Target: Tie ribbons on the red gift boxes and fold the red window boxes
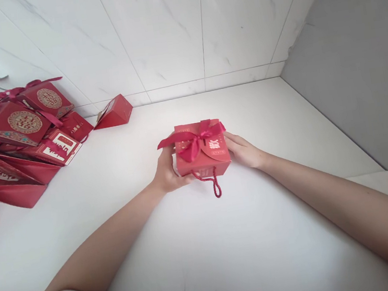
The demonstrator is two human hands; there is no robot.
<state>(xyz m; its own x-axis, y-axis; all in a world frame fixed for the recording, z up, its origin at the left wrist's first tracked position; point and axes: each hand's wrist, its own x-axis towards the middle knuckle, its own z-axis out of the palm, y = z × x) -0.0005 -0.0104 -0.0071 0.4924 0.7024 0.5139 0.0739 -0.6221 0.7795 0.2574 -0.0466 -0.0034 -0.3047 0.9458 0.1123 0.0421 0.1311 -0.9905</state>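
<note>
Between both palms is a small red gift box (188, 158) with a dark pink ribbon bow (198, 138) tied across its top. A twisted red cord handle (216, 186) hangs in a loop down the side facing me. My left hand (168, 171) grips the box's left side, its thumb along the near bottom edge and its other fingers partly hidden behind. Against the right side lies my right hand (242, 149), whose fingertips are hidden by the box. White and gold characters are printed on the lid.
A pile of red gift boxes (26, 122) with ribbons fills the left of the white table (209, 250). One separate red box (116, 112) lies near the tiled wall (162, 33). A grey wall (359, 57) bounds the right side.
</note>
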